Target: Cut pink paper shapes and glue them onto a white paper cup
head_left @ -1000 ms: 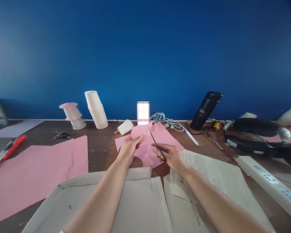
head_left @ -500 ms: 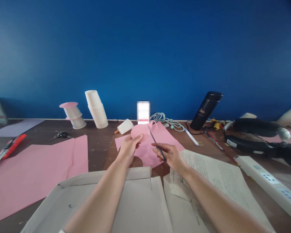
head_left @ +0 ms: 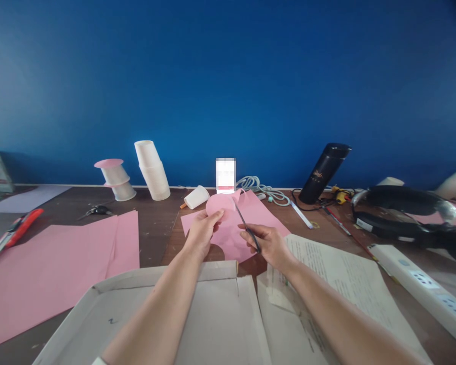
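Between thumb and fingers, my left hand (head_left: 203,230) pinches a rounded piece of pink paper (head_left: 217,204) near its lower edge. My right hand (head_left: 266,246) is closed round the dark handles of a pair of scissors (head_left: 247,225). The blades point up and to the left and meet the right edge of the rounded paper, where a narrow curling strip (head_left: 241,195) stands out. Beneath both hands lies a larger pink sheet (head_left: 268,218) on the dark table. My fingers partly hide the scissors' handles.
A tipped paper cup (head_left: 196,197) and a bright phone-like screen (head_left: 225,175) stand beyond my hands. Stacked cups (head_left: 152,172), a black flask (head_left: 324,172), a red utility knife (head_left: 21,228), headphones (head_left: 387,203) and a power strip (head_left: 418,284) surround them. A cardboard tray (head_left: 220,314) is nearest me.
The view has shifted very slightly. Both hands keep their hold and place, with the scissors still at the paper's edge; I make out no clear movement of the blades.
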Action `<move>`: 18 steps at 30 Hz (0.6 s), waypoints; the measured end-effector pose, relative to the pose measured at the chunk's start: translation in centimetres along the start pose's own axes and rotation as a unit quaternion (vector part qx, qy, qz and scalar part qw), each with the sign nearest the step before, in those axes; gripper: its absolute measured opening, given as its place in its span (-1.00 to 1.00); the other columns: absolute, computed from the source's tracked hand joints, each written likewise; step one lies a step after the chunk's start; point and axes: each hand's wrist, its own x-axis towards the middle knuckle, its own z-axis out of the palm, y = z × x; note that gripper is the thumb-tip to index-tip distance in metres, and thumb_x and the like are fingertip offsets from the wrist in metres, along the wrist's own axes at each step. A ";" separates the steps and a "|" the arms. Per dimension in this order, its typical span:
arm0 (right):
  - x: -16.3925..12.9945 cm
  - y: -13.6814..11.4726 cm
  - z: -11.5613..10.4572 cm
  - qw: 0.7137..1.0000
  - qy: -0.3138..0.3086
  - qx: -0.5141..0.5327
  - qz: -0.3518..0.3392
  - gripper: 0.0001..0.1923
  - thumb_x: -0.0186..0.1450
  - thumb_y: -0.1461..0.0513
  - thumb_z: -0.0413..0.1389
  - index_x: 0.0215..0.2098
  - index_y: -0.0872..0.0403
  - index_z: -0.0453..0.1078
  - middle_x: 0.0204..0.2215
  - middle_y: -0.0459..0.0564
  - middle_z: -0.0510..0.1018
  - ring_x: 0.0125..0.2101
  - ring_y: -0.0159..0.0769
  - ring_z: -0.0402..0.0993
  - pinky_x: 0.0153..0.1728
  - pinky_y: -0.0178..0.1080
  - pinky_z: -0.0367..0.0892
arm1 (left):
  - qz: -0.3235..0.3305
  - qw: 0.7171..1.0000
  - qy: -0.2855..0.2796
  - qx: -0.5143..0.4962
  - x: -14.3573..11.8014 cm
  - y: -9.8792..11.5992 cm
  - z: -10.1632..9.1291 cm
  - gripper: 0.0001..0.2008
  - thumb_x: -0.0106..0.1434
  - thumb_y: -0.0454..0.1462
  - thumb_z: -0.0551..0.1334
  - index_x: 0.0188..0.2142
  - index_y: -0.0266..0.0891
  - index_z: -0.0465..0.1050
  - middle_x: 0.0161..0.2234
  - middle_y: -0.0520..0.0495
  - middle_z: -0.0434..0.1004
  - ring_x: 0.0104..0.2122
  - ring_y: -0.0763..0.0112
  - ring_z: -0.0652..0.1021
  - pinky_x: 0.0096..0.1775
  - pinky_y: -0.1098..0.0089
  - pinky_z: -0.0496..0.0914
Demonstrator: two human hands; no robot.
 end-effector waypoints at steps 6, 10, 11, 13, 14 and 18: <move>-0.1 -0.2 0.0 1.000 0.001 -0.009 -0.001 -0.48 0.10 -0.02 0.18 -0.10 0.15 0.46 -0.60 -0.14 0.36 -0.62 -0.47 0.25 -0.56 -0.33 0.23 | -0.003 1.000 0.001 -0.007 0.0 0.0 0.0 -0.65 -0.13 -0.10 0.40 -0.44 -0.30 0.44 -0.59 0.06 0.36 -0.63 0.62 0.31 -0.55 0.52 0.14; -0.1 -0.1 0.3 1.000 -0.002 0.013 0.003 -0.48 0.07 -0.02 0.21 -0.11 0.14 0.47 -0.59 -0.14 0.36 -0.61 -0.47 0.24 -0.55 -0.33 0.23 | -0.016 0.996 0.022 -0.085 0.0 -0.2 0.5 -0.63 -0.18 -0.14 0.43 -0.43 -0.32 0.43 -0.58 0.07 0.37 -0.61 0.65 0.33 -0.54 0.55 0.20; -0.1 0.0 0.4 1.000 -0.003 0.025 0.004 -0.48 0.06 -0.01 0.22 -0.12 0.14 0.47 -0.59 -0.14 0.35 -0.61 -0.48 0.23 -0.55 -0.33 0.23 | -0.024 0.993 0.031 -0.113 -0.1 -0.2 0.6 -0.62 -0.19 -0.15 0.44 -0.42 -0.32 0.42 -0.57 0.08 0.37 -0.60 0.65 0.34 -0.54 0.55 0.21; -0.1 0.2 0.5 0.999 -0.006 0.045 0.003 -0.49 0.05 0.01 0.24 -0.12 0.15 0.47 -0.58 -0.15 0.33 -0.61 -0.48 0.21 -0.55 -0.33 0.23 | -0.044 0.985 0.046 -0.162 -0.2 -0.3 1.1 -0.61 -0.20 -0.17 0.45 -0.41 -0.31 0.41 -0.56 0.08 0.37 -0.60 0.65 0.34 -0.55 0.56 0.23; 0.0 0.3 0.6 0.999 -0.008 0.051 0.001 -0.50 0.05 0.01 0.24 -0.13 0.15 0.47 -0.59 -0.16 0.32 -0.61 -0.48 0.21 -0.54 -0.33 0.23 | -0.056 0.981 0.049 -0.180 -0.3 -0.3 1.3 -0.61 -0.20 -0.18 0.46 -0.41 -0.31 0.40 -0.56 0.08 0.37 -0.61 0.65 0.34 -0.56 0.56 0.23; 0.0 0.5 0.8 0.999 -0.012 0.048 -0.005 -0.52 0.07 0.04 0.23 -0.12 0.14 0.47 -0.62 -0.18 0.29 -0.62 -0.48 0.20 -0.54 -0.33 0.20 | -0.083 0.975 0.040 -0.202 -0.6 -0.5 1.7 -0.64 -0.20 -0.22 0.46 -0.46 -0.30 0.37 -0.58 0.10 0.35 -0.64 0.67 0.30 -0.60 0.57 0.23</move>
